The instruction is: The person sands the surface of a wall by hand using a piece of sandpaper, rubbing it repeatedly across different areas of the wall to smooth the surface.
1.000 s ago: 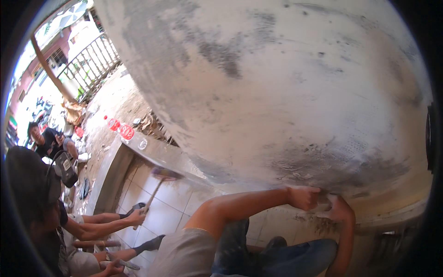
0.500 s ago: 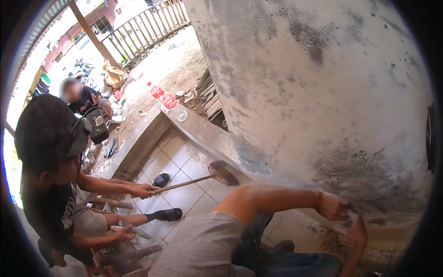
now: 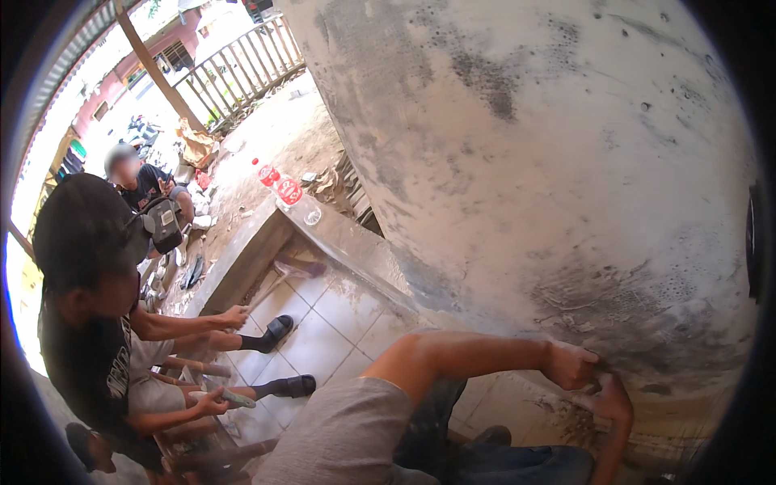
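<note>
The largest item, the wall [image 3: 517,162], is found across the centre and upper right of the frame; its surface is judged partly worked, since much of the face is covered in a pale, smeared finish, while grey, pitted patches are left exposed at the upper centre and a rough dark band [image 3: 578,311] is left along the lower right. Completion is therefore not supported. The tiled floor [image 3: 335,315], lower centre, is marked by dark residue [image 3: 558,412] near the wall's foot. At the left, a co-worker [image 3: 81,347] is seated, by whom a broom [image 3: 301,266] is held, its head blurred; sweeping is judged unfinished. The left hand [image 3: 570,365] and right hand [image 3: 613,399] are placed close together against the dark band, lower right. The left fingers are curled and the right are bent toward them; whether anything is gripped cannot be told. As to writing, pale lettering [image 3: 120,373] is borne by the co-worker's black shirt, partly hidden by folds. Pale characters on red are carried by a clear bottle [image 3: 284,189], upper centre-left, laid on the low ledge [image 3: 347,246]. A small pale label is noted on the co-worker's black head-worn device [image 3: 166,228]; its print is too small to be read.
</note>
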The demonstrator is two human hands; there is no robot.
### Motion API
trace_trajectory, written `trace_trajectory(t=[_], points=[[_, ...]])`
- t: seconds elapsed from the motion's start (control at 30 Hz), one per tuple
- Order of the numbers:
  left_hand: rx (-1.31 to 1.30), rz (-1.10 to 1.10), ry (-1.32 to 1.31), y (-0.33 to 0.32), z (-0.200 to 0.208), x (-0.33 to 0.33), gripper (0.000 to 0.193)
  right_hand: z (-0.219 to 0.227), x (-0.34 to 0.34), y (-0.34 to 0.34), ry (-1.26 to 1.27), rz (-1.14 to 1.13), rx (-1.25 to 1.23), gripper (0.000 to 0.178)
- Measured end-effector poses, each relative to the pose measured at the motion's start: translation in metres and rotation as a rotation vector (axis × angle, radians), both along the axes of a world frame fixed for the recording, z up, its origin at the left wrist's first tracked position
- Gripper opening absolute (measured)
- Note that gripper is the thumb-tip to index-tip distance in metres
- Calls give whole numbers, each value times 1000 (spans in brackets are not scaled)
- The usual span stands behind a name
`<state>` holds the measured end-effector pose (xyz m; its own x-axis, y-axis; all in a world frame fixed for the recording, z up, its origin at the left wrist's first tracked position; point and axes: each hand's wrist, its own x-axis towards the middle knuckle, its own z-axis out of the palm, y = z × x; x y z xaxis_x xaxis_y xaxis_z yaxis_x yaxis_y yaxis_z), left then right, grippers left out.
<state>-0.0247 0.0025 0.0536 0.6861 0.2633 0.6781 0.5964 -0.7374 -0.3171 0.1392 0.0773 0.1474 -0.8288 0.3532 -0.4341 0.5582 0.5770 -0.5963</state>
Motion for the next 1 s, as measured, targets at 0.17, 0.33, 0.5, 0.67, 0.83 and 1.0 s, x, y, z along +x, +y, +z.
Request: trace_trajectory(t=[0.17, 0.33, 0.5, 0.67, 0.83, 1.0], points=[[47, 29, 3, 1, -4, 1, 8, 1, -2, -1, 101, 29, 5, 48], [52, 5, -66, 2, -7, 4, 6, 5, -4, 0, 21, 25, 13, 48], [95, 49, -36, -1, -2, 1, 7, -2, 0, 5, 36, 17, 48, 50], [112, 15, -107, -1, -2, 3, 10, 1, 0, 2, -6, 31, 75, 42], [86, 10, -72, -1, 0, 2, 13, -7, 7, 11, -21, 43, 28, 39], [-9, -68, -60, 1, -5, -1, 5, 2, 10, 3, -154, -1, 187, 36]])
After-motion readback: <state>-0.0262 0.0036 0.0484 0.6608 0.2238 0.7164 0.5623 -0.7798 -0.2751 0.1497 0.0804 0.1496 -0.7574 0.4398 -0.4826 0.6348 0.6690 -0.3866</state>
